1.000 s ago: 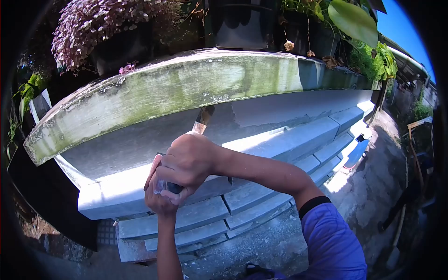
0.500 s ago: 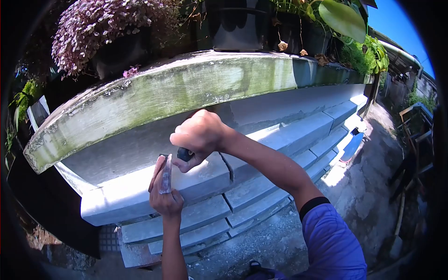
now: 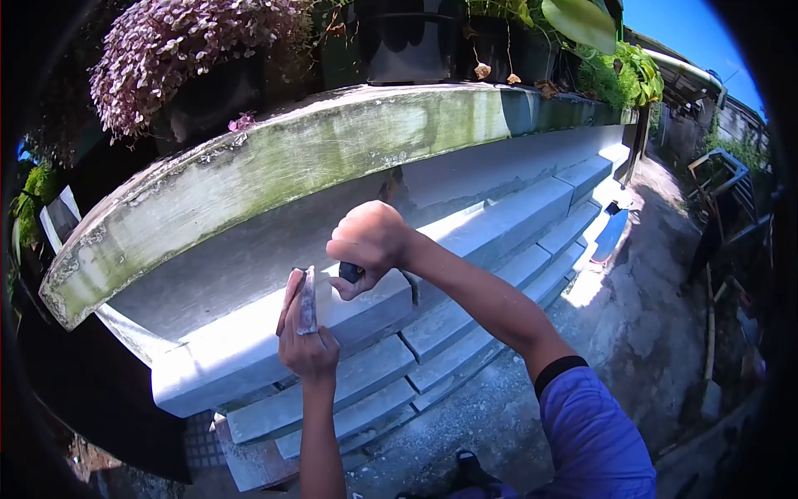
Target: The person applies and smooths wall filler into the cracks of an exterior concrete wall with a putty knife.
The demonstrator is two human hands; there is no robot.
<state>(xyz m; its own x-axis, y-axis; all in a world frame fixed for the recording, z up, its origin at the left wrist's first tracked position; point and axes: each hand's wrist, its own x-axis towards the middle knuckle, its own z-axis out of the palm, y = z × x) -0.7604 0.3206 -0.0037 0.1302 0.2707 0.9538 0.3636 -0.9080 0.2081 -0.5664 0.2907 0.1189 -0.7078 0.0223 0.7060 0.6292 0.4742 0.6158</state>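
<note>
My left hand (image 3: 309, 355) is closed on a narrow, flat, dust-smeared piece (image 3: 308, 309), its fingers running up along it. The piece stands nearly upright over the sunlit ledge of pale concrete blocks (image 3: 249, 337). Just to its right and slightly higher, my right hand (image 3: 371, 237) is wrapped round a short black handle (image 3: 351, 272). Most of that handle is hidden in the fist, so what tool it belongs to cannot be made out. Behind both hands rises a smooth grey plastered wall (image 3: 224, 279), with a dark patch near the right fist.
A mossy, curved concrete slab (image 3: 274, 175) juts out above the wall, bearing black plant pots (image 3: 411, 41) and a purple-leaved plant (image 3: 191, 58). Stepped block courses (image 3: 357, 378) descend below the ledge. To the right runs a rough path (image 3: 640, 274) with a blue object (image 3: 611, 235) beside the steps.
Both hands have shifted slightly right along the ledge, still close together with the same grips. The camera view has turned a little, moving the path and plants leftward.
</note>
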